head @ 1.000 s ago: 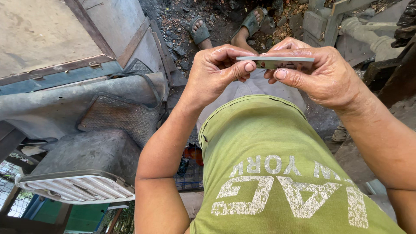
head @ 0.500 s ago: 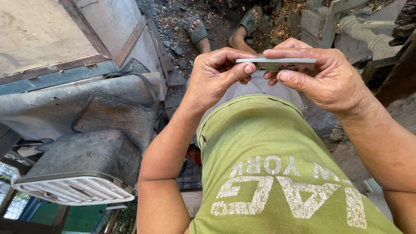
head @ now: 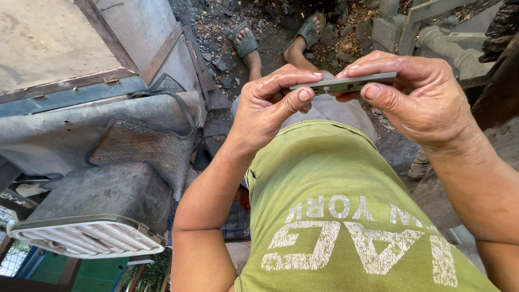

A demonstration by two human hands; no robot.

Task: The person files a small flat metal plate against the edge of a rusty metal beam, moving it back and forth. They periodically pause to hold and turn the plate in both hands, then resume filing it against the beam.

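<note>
Grey and dusty, the moulded rubber floor mat (head: pixel 143 148) lies draped over a slab at the left, beside a worn wooden panel (head: pixel 48 43) and above a white slatted grille (head: pixel 86 238) at the lower left edge. None of these has shifted since the earlier frames.

Moving right, the left hand (head: pixel 270 111) is closed around one end of a thin flat metal strip (head: pixel 343 84), thumb pressed beneath it and fingers curled over the top. The strip is held level in front of the chest, above the green printed T-shirt (head: pixel 335 216), and spans the gap between both hands. Compared with a second ago it sits at much the same height and angle; the hands have barely moved, only drifting slightly apart along its length.

Further right, the right hand (head: pixel 421 97) pinches the strip's other end, thumb under and index finger along the upper edge.

Beyond the hands, two sandalled feet (head: pixel 246 40) rest on dark, littered ground (head: pixel 221 27), with open floor between them and the mat's edge. At the far right, pale concrete blocks (head: pixel 400 27) and a dark sloping surface (head: pixel 500 135) crowd close to the right forearm, leaving little room on that side.
</note>
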